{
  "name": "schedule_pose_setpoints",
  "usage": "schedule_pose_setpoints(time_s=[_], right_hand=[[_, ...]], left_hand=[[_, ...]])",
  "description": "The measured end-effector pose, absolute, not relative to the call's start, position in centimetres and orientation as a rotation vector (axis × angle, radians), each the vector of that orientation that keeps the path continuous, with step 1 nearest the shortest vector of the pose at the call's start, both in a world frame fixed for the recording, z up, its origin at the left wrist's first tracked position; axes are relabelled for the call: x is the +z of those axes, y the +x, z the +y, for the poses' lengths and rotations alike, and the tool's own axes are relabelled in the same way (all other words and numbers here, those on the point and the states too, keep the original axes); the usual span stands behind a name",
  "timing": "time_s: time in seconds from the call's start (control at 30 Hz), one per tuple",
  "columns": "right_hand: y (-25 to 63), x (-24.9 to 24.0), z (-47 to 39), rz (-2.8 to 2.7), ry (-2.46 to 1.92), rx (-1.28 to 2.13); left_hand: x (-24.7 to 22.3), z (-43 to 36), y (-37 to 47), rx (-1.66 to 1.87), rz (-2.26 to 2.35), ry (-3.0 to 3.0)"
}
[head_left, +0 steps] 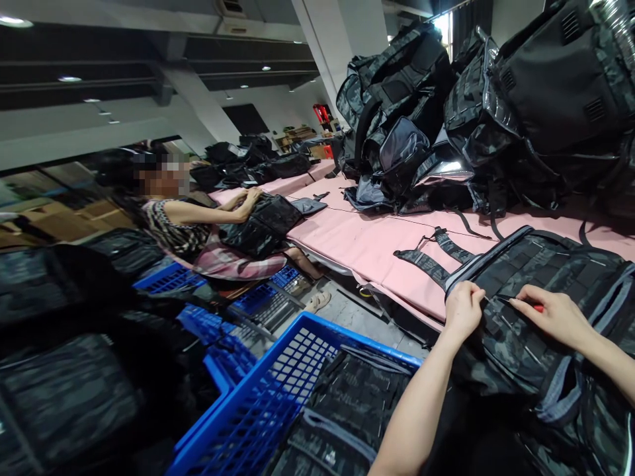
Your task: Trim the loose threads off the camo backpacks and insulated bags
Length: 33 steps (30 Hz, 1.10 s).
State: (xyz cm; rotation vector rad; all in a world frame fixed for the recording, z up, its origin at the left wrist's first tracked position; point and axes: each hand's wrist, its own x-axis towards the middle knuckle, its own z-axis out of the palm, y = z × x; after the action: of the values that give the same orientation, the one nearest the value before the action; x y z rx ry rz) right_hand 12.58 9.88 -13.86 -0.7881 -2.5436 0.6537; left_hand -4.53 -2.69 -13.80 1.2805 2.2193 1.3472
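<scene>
A dark camouflage backpack [526, 330] lies before me, partly on the pink table's edge, with its straps stretched out over the table. My left hand [462, 309] is closed in a pinch at the bag's upper edge; whatever sits between its fingertips is too small to make out. Just to the right, my right hand [558, 318] is closed around small thread snips [505, 298]. Their dark pointed tip faces my left hand and a bit of red handle shows under the fingers. The rest of the tool is hidden by the hand.
A blue plastic crate [305, 325] with a camouflage backpack [347, 396] in it stands at lower centre. Piled backpacks [397, 112] cover the back of the pink table [342, 231]. A seated person [198, 225] handles another bag at left. More bags [64, 390] fill the left foreground.
</scene>
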Motion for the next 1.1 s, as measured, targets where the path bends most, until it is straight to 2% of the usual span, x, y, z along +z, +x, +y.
schedule_pose_setpoints(time_s=[0.3, 0.57, 0.67, 0.97, 1.1], right_hand=[[11.8, -13.8, 8.6, -2.626, -0.749, 0.533], [11.3, -14.3, 8.5, -2.653, -0.671, 0.461], [10.9, -14.6, 8.3, -2.647, -0.649, 0.468], [11.3, -12.4, 7.2, -2.551, -0.681, 0.621], [14.5, -11.2, 5.5, -2.575, -0.671, 0.733]], left_hand=[[-13.8, -3.9, -4.7, 1.438, 2.159, 1.248], [-13.9, -3.3, -3.5, 1.038, 2.438, 1.556], [-14.3, -3.2, -3.7, 0.992, 2.453, 1.680], [-14.4, -3.1, -6.7, 1.480, 2.389, 1.352], [-15.4, -3.3, -9.4, 1.411, 2.231, 1.277]])
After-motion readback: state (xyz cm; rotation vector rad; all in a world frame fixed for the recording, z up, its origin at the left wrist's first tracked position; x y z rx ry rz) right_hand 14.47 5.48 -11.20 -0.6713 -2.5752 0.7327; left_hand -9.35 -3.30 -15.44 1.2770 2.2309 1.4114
